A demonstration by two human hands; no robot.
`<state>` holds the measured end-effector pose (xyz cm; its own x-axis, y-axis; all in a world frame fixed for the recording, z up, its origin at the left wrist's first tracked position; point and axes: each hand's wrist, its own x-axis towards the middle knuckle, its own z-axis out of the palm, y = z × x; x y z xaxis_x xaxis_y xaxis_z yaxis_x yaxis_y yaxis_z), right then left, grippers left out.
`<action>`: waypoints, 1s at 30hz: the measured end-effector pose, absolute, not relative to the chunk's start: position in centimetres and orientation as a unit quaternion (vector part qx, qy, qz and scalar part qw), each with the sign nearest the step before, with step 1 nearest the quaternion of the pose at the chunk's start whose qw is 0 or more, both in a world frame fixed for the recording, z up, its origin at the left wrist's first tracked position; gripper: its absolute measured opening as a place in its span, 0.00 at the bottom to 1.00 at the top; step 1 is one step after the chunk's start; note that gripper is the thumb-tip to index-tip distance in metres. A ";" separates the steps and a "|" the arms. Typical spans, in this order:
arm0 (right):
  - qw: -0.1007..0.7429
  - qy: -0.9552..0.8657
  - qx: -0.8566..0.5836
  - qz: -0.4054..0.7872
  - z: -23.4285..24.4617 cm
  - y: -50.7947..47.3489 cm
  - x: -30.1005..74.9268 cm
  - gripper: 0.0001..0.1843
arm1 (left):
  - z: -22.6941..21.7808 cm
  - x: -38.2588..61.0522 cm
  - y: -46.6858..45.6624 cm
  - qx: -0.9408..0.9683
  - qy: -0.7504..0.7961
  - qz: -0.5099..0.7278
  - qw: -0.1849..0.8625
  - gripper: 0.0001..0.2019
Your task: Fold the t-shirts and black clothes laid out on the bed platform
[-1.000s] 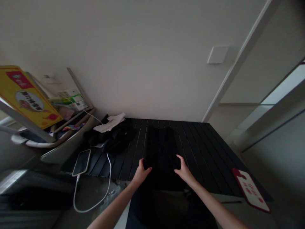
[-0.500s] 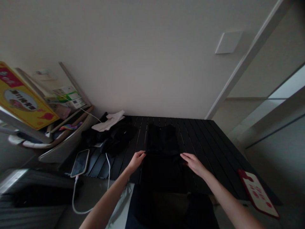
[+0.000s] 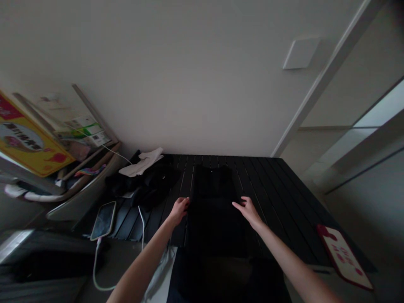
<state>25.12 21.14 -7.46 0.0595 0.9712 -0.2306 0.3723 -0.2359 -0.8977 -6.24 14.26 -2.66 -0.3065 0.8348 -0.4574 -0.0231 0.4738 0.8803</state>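
A black garment (image 3: 213, 210) lies flat and lengthwise on a dark slatted table (image 3: 268, 202), its lower part lost in shadow. My left hand (image 3: 178, 211) rests at the garment's left edge, fingers loosely curled and touching the fabric. My right hand (image 3: 248, 211) is at the right side, fingers spread and reaching toward the edge. Neither hand visibly lifts the cloth.
A heap of dark clothes (image 3: 142, 183) with a white cloth (image 3: 142, 164) lies left of the garment. A phone (image 3: 103, 221) with a white cable (image 3: 142, 227) sits at the table's left edge. A red-and-white card (image 3: 342, 256) lies at the right corner.
My hands have drawn slightly closer together and nearer me along the garment's sides. The garment lies as before. The view has shifted only a little.
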 end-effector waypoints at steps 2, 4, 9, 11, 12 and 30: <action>0.327 -0.519 -0.663 0.429 -8.1 19.9 25.2 0.40 | -3.2 -6.2 13.0 0.290 0.711 0.420 0.483 0.25; 0.321 -0.531 -0.657 0.427 -8.4 18.9 25.1 0.38 | -3.5 -6.1 12.1 0.300 0.723 0.411 0.468 0.25; 0.334 -0.588 -0.575 0.460 -7.0 18.4 23.9 0.28 | -2.4 -5.1 12.6 0.380 0.690 0.397 0.471 0.23; 0.354 -0.607 -0.533 0.472 -5.5 19.5 23.6 0.27 | -1.2 -4.8 14.1 0.413 0.658 0.405 0.483 0.21; 0.370 -0.618 -0.517 0.462 -4.6 20.5 23.5 0.27 | -0.5 -4.7 15.3 0.434 0.638 0.415 0.481 0.20; 0.144 -0.720 -0.649 0.201 -9.7 29.5 16.8 0.33 | -7.4 -1.0 23.0 0.642 0.750 0.135 0.085 0.27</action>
<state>16.83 29.47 -9.73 -0.1171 0.9917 -0.0538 0.8755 0.0775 -0.4769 -0.99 23.02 -7.42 -0.1602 0.9860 0.0456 0.9402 0.1383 0.3114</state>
